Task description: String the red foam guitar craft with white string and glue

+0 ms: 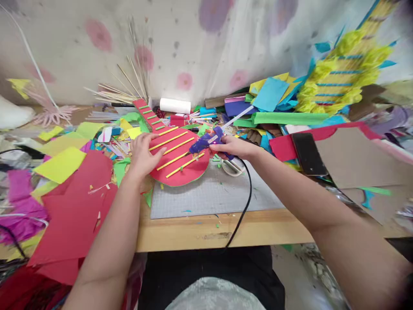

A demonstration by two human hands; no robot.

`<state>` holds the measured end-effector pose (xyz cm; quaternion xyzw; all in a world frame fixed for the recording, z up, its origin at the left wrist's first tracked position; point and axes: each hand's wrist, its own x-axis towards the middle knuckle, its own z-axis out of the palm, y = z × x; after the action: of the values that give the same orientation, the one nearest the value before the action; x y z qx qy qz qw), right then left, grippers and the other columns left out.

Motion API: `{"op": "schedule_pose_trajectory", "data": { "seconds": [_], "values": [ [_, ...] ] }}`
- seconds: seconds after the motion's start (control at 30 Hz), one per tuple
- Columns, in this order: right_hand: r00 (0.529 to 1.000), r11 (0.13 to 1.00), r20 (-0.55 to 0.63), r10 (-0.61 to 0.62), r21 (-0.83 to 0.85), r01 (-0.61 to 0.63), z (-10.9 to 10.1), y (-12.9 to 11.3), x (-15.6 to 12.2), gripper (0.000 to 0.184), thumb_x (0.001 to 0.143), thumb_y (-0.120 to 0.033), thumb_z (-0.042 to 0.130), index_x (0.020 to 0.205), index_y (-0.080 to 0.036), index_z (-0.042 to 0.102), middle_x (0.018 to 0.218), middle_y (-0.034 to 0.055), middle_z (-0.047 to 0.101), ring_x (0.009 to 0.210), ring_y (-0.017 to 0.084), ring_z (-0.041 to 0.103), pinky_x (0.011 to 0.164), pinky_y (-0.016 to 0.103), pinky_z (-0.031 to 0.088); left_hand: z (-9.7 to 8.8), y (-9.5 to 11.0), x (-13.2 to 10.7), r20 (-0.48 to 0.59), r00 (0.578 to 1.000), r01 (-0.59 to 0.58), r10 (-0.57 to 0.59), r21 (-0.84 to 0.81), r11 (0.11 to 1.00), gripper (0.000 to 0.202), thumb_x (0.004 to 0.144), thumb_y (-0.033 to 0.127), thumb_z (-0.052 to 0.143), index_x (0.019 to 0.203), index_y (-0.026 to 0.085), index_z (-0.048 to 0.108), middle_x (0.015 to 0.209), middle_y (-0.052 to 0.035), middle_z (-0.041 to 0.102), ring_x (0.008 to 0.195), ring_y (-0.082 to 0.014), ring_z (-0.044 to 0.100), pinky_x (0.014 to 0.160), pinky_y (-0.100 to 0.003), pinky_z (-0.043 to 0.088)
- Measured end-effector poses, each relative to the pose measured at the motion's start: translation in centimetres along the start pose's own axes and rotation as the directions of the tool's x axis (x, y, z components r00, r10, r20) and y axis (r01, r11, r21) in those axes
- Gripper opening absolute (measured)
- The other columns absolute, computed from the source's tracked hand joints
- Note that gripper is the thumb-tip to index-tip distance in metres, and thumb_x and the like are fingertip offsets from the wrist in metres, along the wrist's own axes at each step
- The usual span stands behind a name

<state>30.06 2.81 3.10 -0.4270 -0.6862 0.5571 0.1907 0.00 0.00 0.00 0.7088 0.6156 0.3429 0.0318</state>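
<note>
A red paper guitar shape (179,165) with several yellow strips as strings lies on a grey cutting mat (213,193). My left hand (143,153) rests on its left edge with the fingers spread flat. My right hand (230,147) is closed round a blue glue gun (206,141) whose nozzle points left at the red shape's upper right part. The gun's black cord (245,193) runs down over the mat and off the table's front edge.
Red paper sheets (74,206) and yellow-green scraps cover the left of the table. Coloured paper piles, a white roll (175,105), thin sticks (129,86) and a yellow fringed piece (342,77) crowd the back. A black phone (308,153) lies on cardboard at right. Scissors (232,167) lie under my right hand.
</note>
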Motion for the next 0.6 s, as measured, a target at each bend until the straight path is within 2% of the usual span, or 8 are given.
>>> {"op": "schedule_pose_trajectory", "data": {
  "seconds": [0.07, 0.17, 0.2, 0.27, 0.33, 0.4, 0.5, 0.6],
  "values": [
    [0.998, 1.0, 0.056, -0.006, 0.015, 0.005, 0.4, 0.1, 0.8, 0.042, 0.072, -0.056, 0.064, 0.068, -0.015, 0.059, 0.047, -0.0036, 0.048, 0.041, 0.004, 0.04, 0.037, 0.017, 0.027, 0.8, 1.0, -0.2, 0.039, 0.999, -0.032, 0.032, -0.009, 0.999, 0.044, 0.074, 0.04, 0.06, 0.114, 0.023, 0.052, 0.124, -0.01, 0.051, 0.123, -0.0271, 0.042, 0.108, -0.047, 0.025],
    [0.999, 0.993, 0.039, -0.018, 0.117, 0.014, 1.1, 0.5, 1.6, 0.04, 0.072, -0.055, 0.065, 0.07, -0.016, 0.06, 0.057, -0.0002, 0.058, 0.045, 0.005, 0.045, 0.039, 0.017, 0.032, 1.6, 2.0, 0.1, 0.017, 1.0, -0.016, 0.017, -0.039, 0.999, 0.039, 0.077, 0.034, 0.055, 0.115, 0.022, 0.051, 0.126, -0.0102, 0.051, 0.125, -0.0268, 0.041, 0.11, -0.049, 0.021],
    [1.0, 0.985, -0.002, -0.018, 0.171, 0.018, 1.3, 0.8, 1.8, 0.04, 0.071, -0.056, 0.065, 0.072, -0.016, 0.06, 0.064, 0.0016, 0.061, 0.048, 0.006, 0.048, 0.041, 0.018, 0.035, 1.7, 2.0, 0.4, -0.016, 1.0, 0.008, -0.009, -0.053, 0.999, 0.036, 0.079, 0.03, 0.052, 0.114, 0.022, 0.051, 0.125, -0.0103, 0.051, 0.125, -0.0264, 0.041, 0.11, -0.05, 0.02],
    [0.987, 0.957, -0.159, 0.015, 0.289, 0.031, 1.7, 1.4, 2.0, 0.039, 0.069, -0.056, 0.067, 0.075, -0.018, 0.06, 0.074, 0.0037, 0.066, 0.057, 0.008, 0.055, 0.046, 0.018, 0.042, 1.4, 1.4, 1.2, -0.131, 0.986, 0.093, -0.103, -0.082, 0.992, 0.029, 0.082, 0.024, 0.046, 0.11, 0.022, 0.052, 0.122, -0.01, 0.053, 0.125, -0.0262, 0.041, 0.111, -0.051, 0.019],
    [0.942, 0.916, -0.326, 0.079, 0.396, 0.06, 1.9, 2.0, 2.1, 0.039, 0.066, -0.055, 0.07, 0.078, -0.019, 0.059, 0.077, 0.0035, 0.066, 0.063, 0.01, 0.058, 0.053, 0.019, 0.047, 0.9, 0.0, 2.0, -0.269, 0.937, 0.195, -0.222, -0.123, 0.973, 0.027, 0.08, 0.022, 0.047, 0.106, 0.021, 0.053, 0.12, -0.0103, 0.053, 0.126, -0.0276, 0.039, 0.11, -0.051, 0.021],
    [0.913, 0.878, -0.391, 0.117, 0.471, 0.089, 2.0, 2.3, 1.9, 0.039, 0.065, -0.054, 0.071, 0.079, -0.019, 0.058, 0.075, 0.0028, 0.066, 0.066, 0.011, 0.06, 0.059, 0.021, 0.051, 0.6, -1.8, 2.4, -0.367, 0.866, 0.293, -0.34, -0.18, 0.939, 0.025, 0.079, 0.022, 0.05, 0.104, 0.02, 0.053, 0.121, -0.0118, 0.052, 0.126, -0.0291, 0.038, 0.11, -0.053, 0.022],
    [0.956, 0.863, -0.283, 0.079, 0.5, 0.077, 2.2, 2.2, 1.4, 0.039, 0.065, -0.053, 0.072, 0.078, -0.019, 0.058, 0.074, 0.0025, 0.066, 0.068, 0.012, 0.061, 0.066, 0.027, 0.054, 1.1, -3.8, 2.3, -0.335, 0.831, 0.361, -0.445, -0.284, 0.888, 0.026, 0.078, 0.024, 0.052, 0.104, 0.019, 0.051, 0.119, -0.0111, 0.052, 0.123, -0.0268, 0.042, 0.108, -0.05, 0.028],
    [0.991, 0.912, -0.132, -0.004, 0.407, 0.058, 2.2, 1.8, 0.9, 0.038, 0.065, -0.052, 0.072, 0.075, -0.018, 0.059, 0.074, 0.002, 0.066, 0.07, 0.012, 0.062, 0.072, 0.028, 0.053, 2.6, -3.8, 1.9, -0.231, 0.818, 0.419, -0.527, -0.39, 0.82, 0.03, 0.079, 0.027, 0.053, 0.107, 0.018, 0.05, 0.12, -0.0112, 0.052, 0.116, -0.0232, 0.049, 0.104, -0.043, 0.036]
  ]
}}
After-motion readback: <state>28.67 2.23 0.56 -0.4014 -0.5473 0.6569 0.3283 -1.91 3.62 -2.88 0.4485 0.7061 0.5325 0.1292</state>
